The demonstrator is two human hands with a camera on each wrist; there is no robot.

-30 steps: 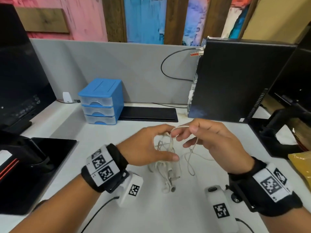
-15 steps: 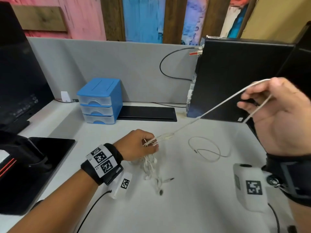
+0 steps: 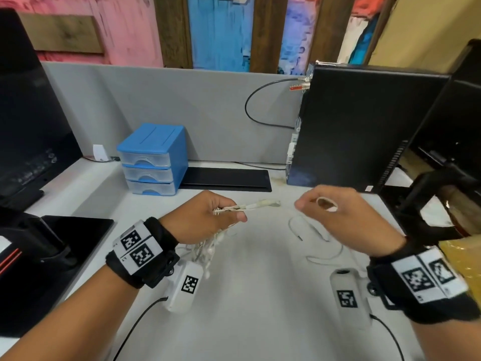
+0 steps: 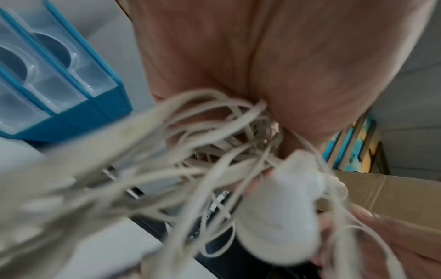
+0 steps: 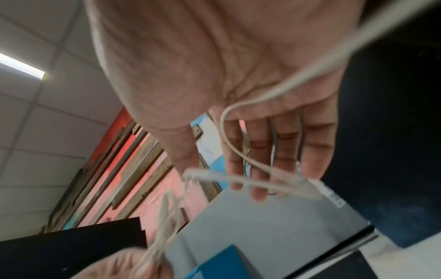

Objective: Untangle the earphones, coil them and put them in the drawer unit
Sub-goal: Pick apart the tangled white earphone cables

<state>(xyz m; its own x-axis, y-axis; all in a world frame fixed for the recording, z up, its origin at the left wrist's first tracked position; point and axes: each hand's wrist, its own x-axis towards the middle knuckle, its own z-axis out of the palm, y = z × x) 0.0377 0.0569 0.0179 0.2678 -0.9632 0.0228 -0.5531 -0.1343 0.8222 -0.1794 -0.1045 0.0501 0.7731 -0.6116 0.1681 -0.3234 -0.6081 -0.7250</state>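
Note:
My left hand (image 3: 208, 217) grips a tangled bunch of white earphones (image 3: 208, 246) just above the desk. The left wrist view shows the earphones (image 4: 214, 151) packed under the left hand's palm (image 4: 238, 56), blurred. One strand with an inline remote (image 3: 263, 203) sticks out rightward towards my right hand (image 3: 343, 217). That hand's fingers are hooked through a slack loop of the cord (image 5: 253, 182). More freed cord lies on the desk below it, ending in the plug (image 3: 299, 237). The blue drawer unit (image 3: 153, 157) stands at the back left, all drawers closed.
A black computer tower (image 3: 364, 126) stands at the back right, and a flat black pad (image 3: 226, 178) lies beside the drawer unit. A monitor (image 3: 26, 113) and its black base (image 3: 65, 243) fill the left; a monitor stand (image 3: 429, 194) and a yellow bag (image 3: 463, 256) fill the right.
My right hand pulled a strand up and right until taut, then came back down near the left hand. The strand is slack now, and more cord lies loose on the desk.

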